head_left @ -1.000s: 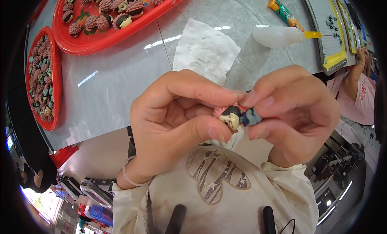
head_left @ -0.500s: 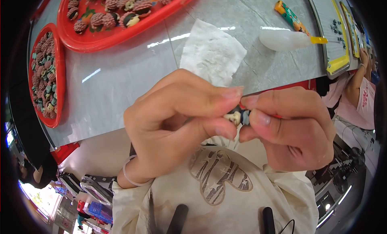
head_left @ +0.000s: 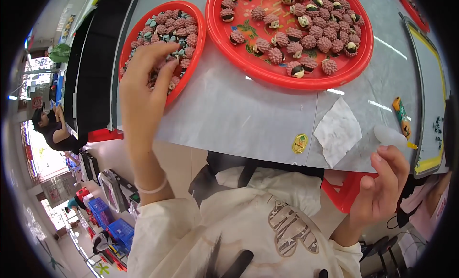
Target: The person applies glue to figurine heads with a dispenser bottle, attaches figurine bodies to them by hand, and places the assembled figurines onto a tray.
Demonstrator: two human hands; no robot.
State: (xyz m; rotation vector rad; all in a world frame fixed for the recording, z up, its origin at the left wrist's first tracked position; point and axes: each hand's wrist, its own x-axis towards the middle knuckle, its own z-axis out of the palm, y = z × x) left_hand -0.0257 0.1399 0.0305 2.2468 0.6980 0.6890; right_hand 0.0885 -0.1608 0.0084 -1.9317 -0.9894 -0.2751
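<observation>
My left hand (head_left: 143, 89) reaches up into a small red tray (head_left: 197, 50) at the table's left. Its fingertips are spread on the heap of small pink and grey pieces (head_left: 174, 31), and I see nothing gripped. My right hand (head_left: 382, 189) hovers off the table's near edge at the right, fingers loosely curled and apart, with nothing in it. A translucent squeeze bottle (head_left: 389, 134) lies just above its fingertips. A large red tray (head_left: 287, 77) farther back holds several pink spiky figures (head_left: 308, 41).
A white tissue (head_left: 337, 132) and a yellow oval sticker (head_left: 300, 143) lie on the grey table near its edge. An orange tube (head_left: 401, 116) and a yellow-rimmed tray (head_left: 430, 110) are at the right. A red stool (head_left: 349, 194) stands under the table. Another person (head_left: 52, 129) sits far left.
Both hands pinched a small figure together in front of my chest. Now they are apart: the left went up to the small tray, the right dropped to the right, and neither holds the figure.
</observation>
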